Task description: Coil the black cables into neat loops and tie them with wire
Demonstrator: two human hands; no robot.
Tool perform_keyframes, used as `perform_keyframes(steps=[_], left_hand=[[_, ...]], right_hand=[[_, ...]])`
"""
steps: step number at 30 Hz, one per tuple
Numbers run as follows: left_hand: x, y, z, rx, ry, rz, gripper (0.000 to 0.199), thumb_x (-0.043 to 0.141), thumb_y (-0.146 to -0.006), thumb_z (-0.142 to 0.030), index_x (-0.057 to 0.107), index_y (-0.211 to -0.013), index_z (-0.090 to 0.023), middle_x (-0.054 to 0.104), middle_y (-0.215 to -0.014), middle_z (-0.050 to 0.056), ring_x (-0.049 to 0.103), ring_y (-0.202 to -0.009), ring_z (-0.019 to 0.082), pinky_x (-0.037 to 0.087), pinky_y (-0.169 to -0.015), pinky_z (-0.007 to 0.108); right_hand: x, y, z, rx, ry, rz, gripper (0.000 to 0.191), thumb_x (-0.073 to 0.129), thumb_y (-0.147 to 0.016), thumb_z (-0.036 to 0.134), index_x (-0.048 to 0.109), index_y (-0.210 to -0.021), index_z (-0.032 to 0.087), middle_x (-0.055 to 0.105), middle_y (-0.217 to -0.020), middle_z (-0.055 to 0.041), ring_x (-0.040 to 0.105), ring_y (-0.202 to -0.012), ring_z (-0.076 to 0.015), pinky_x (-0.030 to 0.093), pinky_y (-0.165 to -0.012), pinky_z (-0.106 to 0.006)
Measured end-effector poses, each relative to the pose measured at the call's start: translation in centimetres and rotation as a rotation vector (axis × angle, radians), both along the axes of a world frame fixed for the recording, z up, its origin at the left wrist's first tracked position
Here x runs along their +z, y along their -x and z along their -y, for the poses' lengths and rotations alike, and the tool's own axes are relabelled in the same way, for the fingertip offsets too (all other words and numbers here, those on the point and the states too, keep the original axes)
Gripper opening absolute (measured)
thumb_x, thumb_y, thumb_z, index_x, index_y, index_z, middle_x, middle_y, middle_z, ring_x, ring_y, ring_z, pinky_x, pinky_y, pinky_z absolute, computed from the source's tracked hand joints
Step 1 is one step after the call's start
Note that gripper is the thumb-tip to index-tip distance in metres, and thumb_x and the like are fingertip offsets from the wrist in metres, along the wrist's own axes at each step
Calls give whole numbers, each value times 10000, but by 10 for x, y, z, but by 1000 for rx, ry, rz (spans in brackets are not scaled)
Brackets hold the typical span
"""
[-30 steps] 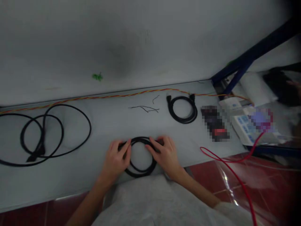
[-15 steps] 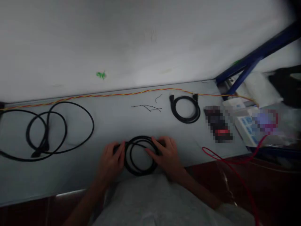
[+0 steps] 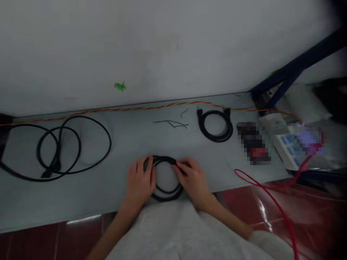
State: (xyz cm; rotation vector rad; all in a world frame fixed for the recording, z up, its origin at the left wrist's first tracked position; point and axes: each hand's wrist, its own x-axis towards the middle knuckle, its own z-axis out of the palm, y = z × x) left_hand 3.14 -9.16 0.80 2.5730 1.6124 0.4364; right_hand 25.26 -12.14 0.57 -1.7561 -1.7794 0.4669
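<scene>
No text can be read. The green scribble (image 3: 120,86) on the wall (image 3: 81,54), upper left, and the blue print on the white box (image 3: 291,150), right, are illegible.

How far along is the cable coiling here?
One neat coil near the wall looks done. A second coil is in hand, pinched by the left hand and right hand. The sprawling cable at left, in wide loose loops, is probably what's left.

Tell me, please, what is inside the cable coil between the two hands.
Inside the cable coil, the grey tabletop shows. The left hand and right hand cover parts of the coil; what is beneath their fingers or the strands cannot be seen.
</scene>
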Motion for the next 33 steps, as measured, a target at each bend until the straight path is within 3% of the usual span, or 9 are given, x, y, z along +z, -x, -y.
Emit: perform_keyframes(steps=[3,6,9,11,19,21,26,29,33], left_hand=[[0,12,6,-75,8,35,569,578,-1011,-236,465,-1563,-154,672,-1322,191,646,-1133,335,555,-949,496],[6,36,13,-258,62,45,614,548,-1022,-211,389,-1611,-146,593,-1495,199,593,-1339,330,541,-1068,481],[16,57,16,-440,124,13,577,570,-1020,-261,454,-1580,-177,481,-1607,212,492,-1477,351,524,-1125,502],[20,62,15,-499,130,15,516,599,-1012,-274,537,-1522,-223,494,-1599,205,502,-1475,349,539,-1114,512],[20,46,20,-371,21,134,492,735,-938,-347,643,-1396,-189,665,-1399,208,653,-1290,348,566,-1088,562],[23,53,17,-442,38,137,502,692,-957,-293,606,-1441,-190,694,-1367,177,666,-1265,323,554,-1106,558],[22,78,-3,-539,85,120,532,553,-980,-87,559,-1497,-213,741,-1227,113,681,-1151,243,570,-1079,477],[18,82,-17,-528,110,169,427,564,-994,-104,665,-1386,-239,717,-1020,86,679,-1000,214,614,-919,405],[15,75,-32,-531,95,245,223,690,-967,-183,782,-1147,-278,709,-1147,92,661,-1122,248,575,-957,446]], right_hand=[[0,-2,2,-26,28,36,259,595,-1047,369,809,-1085,228,659,-872,-70,642,-766,-206,564,-704,-356],[0,-5,5,-26,43,76,281,583,-1053,402,812,-1079,239,635,-825,-57,611,-714,-193,530,-658,-338],[1,-6,6,-19,54,100,288,591,-1051,414,813,-1078,232,636,-816,-57,605,-710,-193,504,-643,-332],[2,-6,3,-17,59,107,291,592,-1053,410,814,-1062,223,632,-802,-54,595,-698,-188,487,-634,-325],[7,1,-50,93,20,250,167,662,-1010,288,822,-970,257,666,-847,-67,604,-788,-214,460,-647,-325],[13,7,-72,178,65,320,139,690,-993,282,825,-962,266,685,-886,-72,608,-821,-225,441,-637,-330],[31,32,-130,557,77,374,158,669,-1013,279,823,-998,253,706,-1017,-62,614,-923,-216,447,-744,-325],[37,52,-160,824,43,365,170,658,-1018,258,819,-1015,203,706,-1050,-81,610,-944,-214,445,-801,-330],[37,75,-182,1010,-35,312,125,707,-987,247,823,-1025,224,718,-1039,-65,605,-1008,-229,447,-823,-324]])
